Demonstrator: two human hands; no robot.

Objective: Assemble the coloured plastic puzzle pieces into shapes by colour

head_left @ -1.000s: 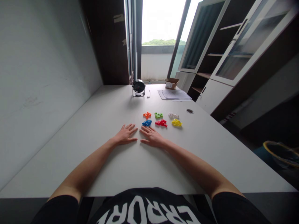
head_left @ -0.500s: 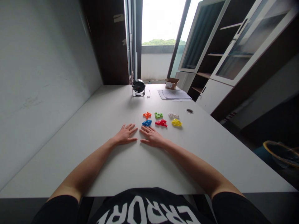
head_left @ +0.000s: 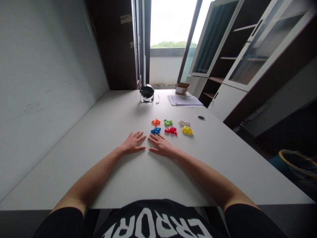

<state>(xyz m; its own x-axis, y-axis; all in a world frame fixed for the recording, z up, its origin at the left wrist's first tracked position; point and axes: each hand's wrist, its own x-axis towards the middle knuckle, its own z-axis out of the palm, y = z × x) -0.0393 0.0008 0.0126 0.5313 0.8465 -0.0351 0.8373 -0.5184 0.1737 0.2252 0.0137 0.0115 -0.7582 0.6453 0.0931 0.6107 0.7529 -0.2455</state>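
My left hand (head_left: 134,142) lies flat on the white table (head_left: 99,132), fingers spread, holding nothing. Close beside it, my right hand (head_left: 160,144) also rests flat with its fingers apart. The fingertips of the right hand are right at a small pile of blue plastic pieces (head_left: 156,131); whether they touch I cannot tell. To the right are piles of red pieces (head_left: 171,131) and yellow pieces (head_left: 187,130). Behind these sit orange pieces (head_left: 156,122), green pieces (head_left: 168,122) and clear or white pieces (head_left: 184,123). The exact kind of piece is too small to make out.
A round black device on a metal stand (head_left: 147,93) is at the table's far end, beside a short thin wire (head_left: 158,99). Papers (head_left: 185,100) and an open cardboard box (head_left: 182,89) lie to its right. A round cable hole (head_left: 201,118) is at the right; a wall (head_left: 49,92) borders the left.
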